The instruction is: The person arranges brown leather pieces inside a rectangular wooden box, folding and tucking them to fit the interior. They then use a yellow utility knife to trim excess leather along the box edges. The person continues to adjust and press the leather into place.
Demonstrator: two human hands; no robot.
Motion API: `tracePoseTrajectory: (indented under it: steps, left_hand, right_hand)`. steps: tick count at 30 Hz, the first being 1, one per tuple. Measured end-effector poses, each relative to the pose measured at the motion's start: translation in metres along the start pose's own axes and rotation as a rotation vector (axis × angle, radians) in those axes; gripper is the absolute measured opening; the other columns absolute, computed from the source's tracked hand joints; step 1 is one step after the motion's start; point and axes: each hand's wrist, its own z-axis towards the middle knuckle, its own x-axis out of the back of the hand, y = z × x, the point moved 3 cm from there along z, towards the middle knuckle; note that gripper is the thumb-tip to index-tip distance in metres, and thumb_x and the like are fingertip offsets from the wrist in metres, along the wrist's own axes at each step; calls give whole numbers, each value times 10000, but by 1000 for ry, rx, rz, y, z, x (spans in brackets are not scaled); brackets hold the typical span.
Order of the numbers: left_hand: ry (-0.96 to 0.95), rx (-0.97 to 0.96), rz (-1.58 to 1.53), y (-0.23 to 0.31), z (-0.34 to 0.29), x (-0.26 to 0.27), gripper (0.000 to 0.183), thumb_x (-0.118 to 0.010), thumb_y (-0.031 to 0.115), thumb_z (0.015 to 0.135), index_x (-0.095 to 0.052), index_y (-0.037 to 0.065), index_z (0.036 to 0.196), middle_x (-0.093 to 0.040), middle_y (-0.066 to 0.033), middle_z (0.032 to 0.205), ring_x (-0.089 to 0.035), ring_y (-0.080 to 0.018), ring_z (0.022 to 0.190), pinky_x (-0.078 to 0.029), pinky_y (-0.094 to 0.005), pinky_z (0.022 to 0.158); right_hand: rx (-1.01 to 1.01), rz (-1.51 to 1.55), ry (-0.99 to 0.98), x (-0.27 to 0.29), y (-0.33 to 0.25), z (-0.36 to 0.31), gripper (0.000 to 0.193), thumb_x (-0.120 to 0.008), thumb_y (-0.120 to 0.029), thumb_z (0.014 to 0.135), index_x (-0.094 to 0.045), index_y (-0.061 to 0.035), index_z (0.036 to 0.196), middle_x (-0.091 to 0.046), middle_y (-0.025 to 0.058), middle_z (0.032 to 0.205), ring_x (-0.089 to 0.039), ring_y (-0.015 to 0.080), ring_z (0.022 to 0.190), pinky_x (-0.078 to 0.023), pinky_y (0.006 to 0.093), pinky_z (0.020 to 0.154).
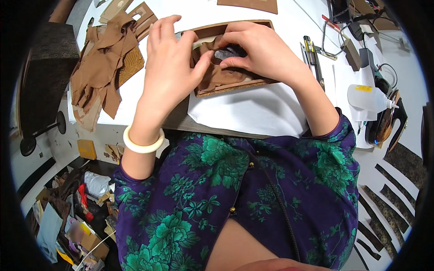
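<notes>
An open rectangular box (235,85) with brown walls lies tilted on the white-covered table in front of me. Soft, crumpled brown leather (216,80) lies inside it, and a dark grey patch shows between my right fingers. My right hand (269,52) reaches over the box's far right side, its index finger and thumb curled onto the leather. Over the left end is my left hand (169,67), fingers raised and spread, with the thumb tip at the leather. A pale strip (199,44) shows beside the left index finger. The left fingertips' contact with the box is partly hidden.
Brown leather scraps (101,67) are heaped at left. At right are a cutter (309,47), a white squeeze bottle (364,98) and cables. White paper (244,110) lies before the box. A cluttered bin (86,212) stands lower left; dark patterned strips (379,217) lie lower right.
</notes>
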Motion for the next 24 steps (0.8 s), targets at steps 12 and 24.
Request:
tracePoseTrajectory:
  steps: [12,24]
  left_hand:
    - [-227,109,-46,-8,6,-12,264,-865,231,884,-711,17,904,-591,-215,1427,-479,-443,1386,-390,-576,1151]
    - [-109,61,38,27,-1,-5,300,-805,123,896,-612,104,1125,-685,-84,796,-634,-319,896,-365,-453,876]
  right_hand:
    - [-22,36,53,-14,2,-6,364,-917,-252,794,-799,-42,1067,-732,99,1083,-703,329,1122,-592,456,937]
    - [-24,20,92,-18,5,-7,353,-912,-282,791,-801,-28,1009,-738,97,1089,-703,326,1138,-596,459,945]
